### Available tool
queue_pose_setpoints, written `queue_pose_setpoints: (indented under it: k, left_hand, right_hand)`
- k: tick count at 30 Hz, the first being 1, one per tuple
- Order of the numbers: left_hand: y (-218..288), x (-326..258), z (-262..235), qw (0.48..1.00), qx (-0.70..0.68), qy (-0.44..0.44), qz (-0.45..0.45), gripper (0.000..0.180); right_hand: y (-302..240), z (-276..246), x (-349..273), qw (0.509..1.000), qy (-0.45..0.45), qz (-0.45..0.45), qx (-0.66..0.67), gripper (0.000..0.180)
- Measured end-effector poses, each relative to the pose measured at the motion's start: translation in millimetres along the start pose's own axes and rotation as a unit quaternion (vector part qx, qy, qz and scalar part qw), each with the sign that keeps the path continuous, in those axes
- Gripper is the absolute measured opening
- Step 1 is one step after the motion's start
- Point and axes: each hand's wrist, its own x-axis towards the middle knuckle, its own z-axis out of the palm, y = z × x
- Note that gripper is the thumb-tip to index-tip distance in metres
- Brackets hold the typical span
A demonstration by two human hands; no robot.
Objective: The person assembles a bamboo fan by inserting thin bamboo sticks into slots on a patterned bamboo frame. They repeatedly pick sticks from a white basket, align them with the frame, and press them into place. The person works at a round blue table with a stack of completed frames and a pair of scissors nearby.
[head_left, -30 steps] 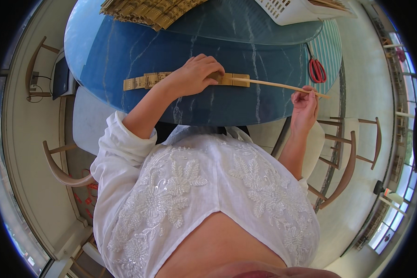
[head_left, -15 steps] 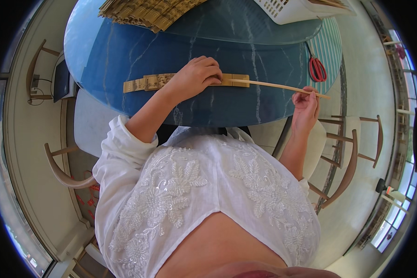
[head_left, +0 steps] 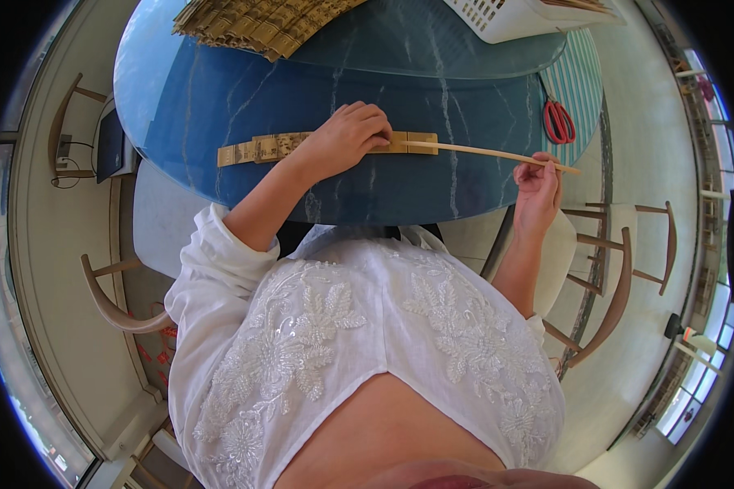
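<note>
A long strip of gold paper with dark printing (head_left: pixel 279 147) lies sideways across the blue table. My left hand (head_left: pixel 351 134) rests over its middle, fingers curled and pressed together on the paper, hiding that part. At the far right of the strip, a thin pale wooden stick (head_left: pixel 481 151) lies along the gold paper, its left end close to my left fingertips. My right hand (head_left: pixel 537 189) pinches the stick near its right end, just off the table's edge.
A pile of folded gold paper strips (head_left: pixel 261 24) lies at the far left of the table. White plastic basket (head_left: pixel 506 20) with sticks stands far right. Red-handled scissors (head_left: pixel 559 122) lie near the right edge. Wooden chairs (head_left: pixel 612 301) stand around the blue table (head_left: pixel 245 90).
</note>
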Motion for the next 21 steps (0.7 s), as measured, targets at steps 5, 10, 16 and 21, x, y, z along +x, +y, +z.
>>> queue_pose_setpoints:
  k: [5,10,16,21]
  left_hand:
    - [-0.5,-0.7,-3.1,1.0,-0.023,0.006,0.009,0.01]
    - [4.5,4.3,-5.0,1.0,0.017,-0.012,0.004,0.01]
    - [4.3,4.1,-1.7,0.999,0.034,-0.022,-0.002,0.01]
    - [6.9,4.5,-2.0,0.999,0.033,-0.015,0.01,0.009]
  right_hand:
    - [-0.3,-0.2,0.1,1.0,0.003,0.0,0.003,0.025]
    - [-0.3,-0.9,0.6,1.0,-0.004,0.0,0.008,0.025]
    - [-1.0,-0.5,-0.2,1.0,-0.001,0.005,0.012,0.026]
    - [-0.1,-1.9,0.5,1.0,-0.01,0.012,0.026,0.025]
